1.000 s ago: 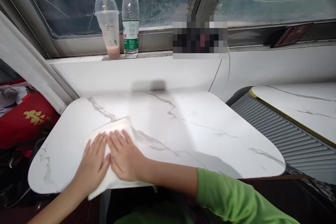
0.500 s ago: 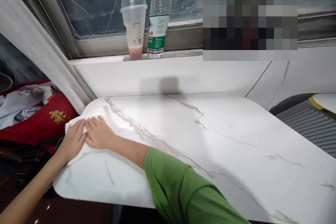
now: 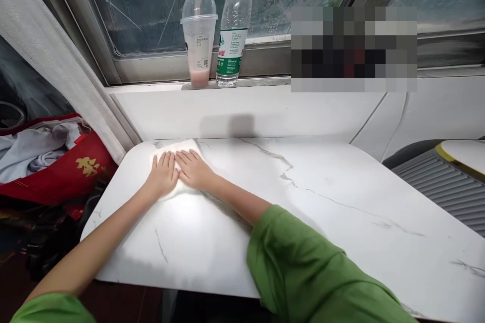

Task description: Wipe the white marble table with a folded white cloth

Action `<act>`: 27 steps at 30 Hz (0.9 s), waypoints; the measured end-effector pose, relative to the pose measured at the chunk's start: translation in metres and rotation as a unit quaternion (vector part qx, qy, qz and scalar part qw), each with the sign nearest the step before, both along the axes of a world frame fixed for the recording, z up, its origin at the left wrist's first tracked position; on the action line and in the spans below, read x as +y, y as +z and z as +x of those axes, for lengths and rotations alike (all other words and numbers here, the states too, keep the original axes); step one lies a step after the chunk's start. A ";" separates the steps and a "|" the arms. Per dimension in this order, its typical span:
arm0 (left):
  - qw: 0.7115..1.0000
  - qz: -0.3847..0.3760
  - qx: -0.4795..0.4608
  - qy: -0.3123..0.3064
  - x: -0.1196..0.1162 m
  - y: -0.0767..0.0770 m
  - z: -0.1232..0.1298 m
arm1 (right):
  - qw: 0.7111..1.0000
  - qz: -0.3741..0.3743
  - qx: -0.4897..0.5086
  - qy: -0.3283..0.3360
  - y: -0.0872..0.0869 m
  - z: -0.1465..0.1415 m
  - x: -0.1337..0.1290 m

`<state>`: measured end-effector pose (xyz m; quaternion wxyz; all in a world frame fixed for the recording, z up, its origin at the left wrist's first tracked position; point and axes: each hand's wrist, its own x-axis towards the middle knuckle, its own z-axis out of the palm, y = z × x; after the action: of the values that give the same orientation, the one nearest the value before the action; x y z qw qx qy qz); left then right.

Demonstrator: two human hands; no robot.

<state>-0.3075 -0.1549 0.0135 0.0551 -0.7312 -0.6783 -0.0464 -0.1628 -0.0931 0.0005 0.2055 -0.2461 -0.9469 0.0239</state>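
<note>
Both palms lie flat on a white cloth spread over the marble-patterned white table, near its back edge and left of the middle. My left hand covers the cloth's left part, fingers stretched out and pointing away from me. Beside it, my right hand presses on the right part with its fingers extended. The two hands touch or nearly touch at the thumbs. Much of the cloth is hidden under them.
On the window ledge stand a plastic cup with a straw and some pink drink, and a water bottle with a green cap. A red bag holding clothes sits left, beside a pale curtain. A ribbed grey surface lies at right.
Both hands have slid to the right across the table with the cloth under them, away from the left edge. The view has shifted slightly.
</note>
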 end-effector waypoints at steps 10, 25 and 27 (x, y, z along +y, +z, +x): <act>0.984 0.103 -0.017 -0.145 -0.157 -0.012 0.098 | 0.998 -0.014 -0.008 0.061 0.012 0.122 -0.151; 0.983 0.024 -0.037 -0.176 0.064 0.000 0.073 | 0.984 -0.079 -0.009 -0.156 0.003 0.082 0.027; 0.986 0.024 -0.038 -0.161 0.082 0.002 0.076 | 0.982 -0.074 -0.015 -0.176 0.005 0.080 0.040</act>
<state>-0.2313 -0.0732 0.0157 0.0382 -0.8271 -0.5519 -0.0988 -0.0826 -0.0533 0.0057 0.1734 -0.4234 -0.8876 0.0534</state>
